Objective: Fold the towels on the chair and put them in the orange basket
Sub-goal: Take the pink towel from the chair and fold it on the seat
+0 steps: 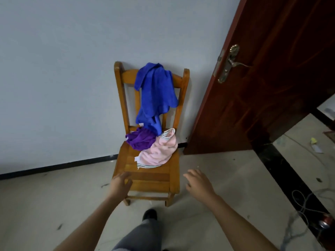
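Note:
A wooden chair (145, 176) stands against the wall. A blue towel (155, 91) hangs over its backrest and reaches down to the seat. A crumpled purple towel (140, 140) lies at the back left of the seat, and a crumpled pink towel (159, 151) with striped edges lies beside it on the right. My left hand (120, 185) hovers at the seat's front left corner, fingers relaxed and empty. My right hand (198, 182) is stretched out just right of the seat's front edge, also empty. No orange basket is in view.
A dark red door (262, 78) with a metal handle stands open to the right of the chair. Cables (304, 203) and a can lie on the floor at the right. My leg and shoe (149, 214) are in front of the chair.

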The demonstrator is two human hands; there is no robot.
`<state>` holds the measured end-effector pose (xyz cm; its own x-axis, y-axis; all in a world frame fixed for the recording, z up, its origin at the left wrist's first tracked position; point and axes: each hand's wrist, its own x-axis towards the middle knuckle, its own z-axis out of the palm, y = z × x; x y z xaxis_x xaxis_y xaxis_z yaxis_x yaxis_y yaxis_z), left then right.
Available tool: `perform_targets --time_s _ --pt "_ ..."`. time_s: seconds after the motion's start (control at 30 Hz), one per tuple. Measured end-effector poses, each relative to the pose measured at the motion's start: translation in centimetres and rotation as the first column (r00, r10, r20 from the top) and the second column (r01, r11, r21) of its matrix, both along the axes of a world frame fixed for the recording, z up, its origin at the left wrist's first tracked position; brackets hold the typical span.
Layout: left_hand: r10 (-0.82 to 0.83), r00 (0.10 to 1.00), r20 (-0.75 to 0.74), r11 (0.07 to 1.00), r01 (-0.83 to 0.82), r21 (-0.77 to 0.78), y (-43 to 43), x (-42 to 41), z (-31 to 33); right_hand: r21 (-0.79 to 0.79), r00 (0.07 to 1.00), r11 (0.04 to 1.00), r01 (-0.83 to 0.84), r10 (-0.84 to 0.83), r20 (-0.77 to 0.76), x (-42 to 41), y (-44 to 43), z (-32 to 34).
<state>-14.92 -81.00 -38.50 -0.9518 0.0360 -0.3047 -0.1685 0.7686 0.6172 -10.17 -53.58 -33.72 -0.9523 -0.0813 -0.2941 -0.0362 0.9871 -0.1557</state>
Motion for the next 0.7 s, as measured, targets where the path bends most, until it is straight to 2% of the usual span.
perform_targets --time_s 0.17,0.3,0.53,0.7 --pt "0.155 0.984 0.09 0.988 -0.153 -0.023 -0.3 -2.5 -1.9 -0.028 0.994 0.995 -0.1 0.099 -0.035 -4.9 0.1 -1.4" --pt "0.232 0.961 0.151 0.972 -0.235 0.006 0.9 -5.5 -4.4 -0.006 0.98 0.98 -0.197 0.197 0.007 -9.0 1.4 -1.7" --pt "0.219 0.956 0.197 0.966 -0.24 0.093 7.0 -11.8 -4.5 0.058 0.964 0.962 -0.266 0.264 0.045 -17.3 4.7 -1.9" --pt "0.235 0.95 0.208 0.966 -0.252 0.06 6.9 -14.1 -4.9 0.085 0.937 0.936 -0.34 0.33 0.118 -20.9 4.0 -3.5"
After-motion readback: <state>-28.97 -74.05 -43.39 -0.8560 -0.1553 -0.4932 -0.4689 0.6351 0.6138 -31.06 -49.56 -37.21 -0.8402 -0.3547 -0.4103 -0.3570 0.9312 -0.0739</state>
